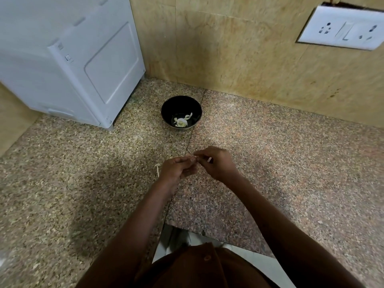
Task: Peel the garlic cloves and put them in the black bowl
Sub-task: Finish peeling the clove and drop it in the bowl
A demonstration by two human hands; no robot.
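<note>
Peeling a garlic clove over the speckled desk, black bowl waiting beyond.

The stone desk carried a white appliance at the back left and, near the wall, the black bowl with pale garlic pieces already inside. Well short of it, the left hand and right hand met fingertip to fingertip, each grip pinched together on a small clove, mostly hidden. It looked light, firm, with papery, slippery skin; best nipped at the tip. A pale scrap lay beside the left hand.
</note>
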